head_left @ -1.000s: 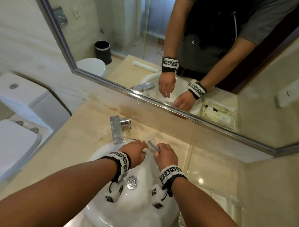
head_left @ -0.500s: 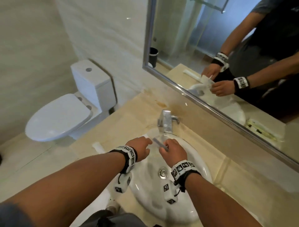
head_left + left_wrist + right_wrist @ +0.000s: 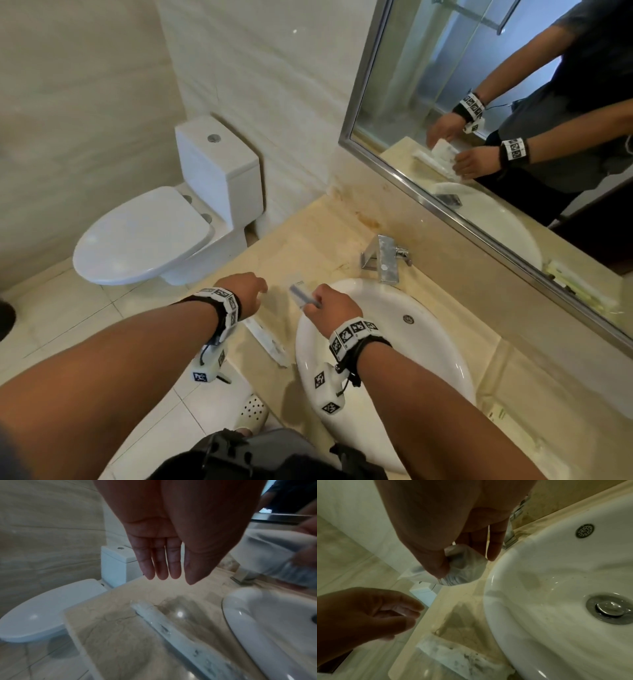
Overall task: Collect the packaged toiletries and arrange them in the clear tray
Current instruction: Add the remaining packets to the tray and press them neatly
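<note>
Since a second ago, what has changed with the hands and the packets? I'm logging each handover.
The left hand let go of the small clear packet and drew away leftward, fingers now straight and empty. The right hand alone pinches it. The long white packet stays flat on the counter beside the sink.

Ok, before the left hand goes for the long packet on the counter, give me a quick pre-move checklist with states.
1. Left hand free, fingers straight: ok.
2. Long packet lies unobstructed on the counter left of the sink: ok.
3. Right hand holds the small clear packet securely: ok.
4. Left hand over the long packet: ok.
5. Clear tray's position and free space: cannot tell.
</note>
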`<state>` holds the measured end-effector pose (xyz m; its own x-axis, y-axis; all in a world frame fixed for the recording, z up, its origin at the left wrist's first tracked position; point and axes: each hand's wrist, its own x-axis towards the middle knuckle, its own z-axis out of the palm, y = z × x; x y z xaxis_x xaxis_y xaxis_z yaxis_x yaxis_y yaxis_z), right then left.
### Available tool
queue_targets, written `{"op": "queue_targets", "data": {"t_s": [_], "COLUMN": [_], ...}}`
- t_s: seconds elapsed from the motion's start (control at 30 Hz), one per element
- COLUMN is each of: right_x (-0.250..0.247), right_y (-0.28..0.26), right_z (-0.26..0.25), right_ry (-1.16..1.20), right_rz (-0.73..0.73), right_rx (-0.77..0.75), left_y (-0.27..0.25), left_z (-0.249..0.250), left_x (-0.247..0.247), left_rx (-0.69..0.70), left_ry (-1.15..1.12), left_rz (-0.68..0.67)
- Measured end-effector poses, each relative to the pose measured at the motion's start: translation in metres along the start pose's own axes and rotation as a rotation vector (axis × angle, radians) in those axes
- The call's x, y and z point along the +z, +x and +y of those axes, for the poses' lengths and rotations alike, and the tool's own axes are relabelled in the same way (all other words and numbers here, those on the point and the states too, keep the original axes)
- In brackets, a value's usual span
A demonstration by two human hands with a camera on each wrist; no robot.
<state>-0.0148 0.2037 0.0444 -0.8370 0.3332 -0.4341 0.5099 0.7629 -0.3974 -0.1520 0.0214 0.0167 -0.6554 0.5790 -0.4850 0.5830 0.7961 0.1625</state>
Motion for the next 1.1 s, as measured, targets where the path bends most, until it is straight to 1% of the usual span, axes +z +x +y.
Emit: {"op": "queue_targets", "data": {"t_s": [0.1, 0.2, 0.33, 0.47, 0.53, 0.63, 0.73, 0.87, 1.0, 1.1], "right_x": [0.009, 0.013, 0.009, 0.013, 0.012, 0.010, 0.013, 0.013, 0.008, 0.003], "right_y": [-0.003, -0.005, -0.003, -0.006, -0.005, -0.003, -0.006, -0.011, -0.016, -0.025], "right_z": [-0.011, -0.015, -0.014, -0.012, -0.013, -0.016, -0.018, -0.017, -0.008, 0.006], "right_ry": [-0.044, -0.052, -0.087, -0.142, -0.146, -0.162, -0.184, -0.170, -0.043, 0.018], "right_rz": [-0.016, -0.005, 0.035, 0.014, 0.013, 0.009, 0.012, 0.059, 0.159, 0.207], "right_rx": [-0.020, 0.006, 0.032, 0.047, 0.057, 0.067, 0.089, 0.110, 0.178, 0.236], "left_y": [-0.003, -0.002, 0.008, 0.009, 0.012, 0.018, 0.021, 0.023, 0.030, 0.032], "left_z": [-0.001, -0.002, 0.001, 0.002, -0.001, -0.005, -0.009, -0.011, 0.000, 0.011], "left_x": [0.009, 0.017, 0.019, 0.033, 0.038, 0.043, 0.049, 0.047, 0.022, -0.001], "left_rx": [0.101, 0.201, 0.322, 0.422, 0.448, 0.475, 0.480, 0.482, 0.443, 0.461], "left_ry": [0.136, 0.255, 0.401, 0.518, 0.558, 0.575, 0.616, 0.566, 0.362, 0.263], "left_rz": [-0.048, -0.105, -0.140, -0.179, -0.188, -0.156, -0.161, -0.169, -0.165, -0.186]}}
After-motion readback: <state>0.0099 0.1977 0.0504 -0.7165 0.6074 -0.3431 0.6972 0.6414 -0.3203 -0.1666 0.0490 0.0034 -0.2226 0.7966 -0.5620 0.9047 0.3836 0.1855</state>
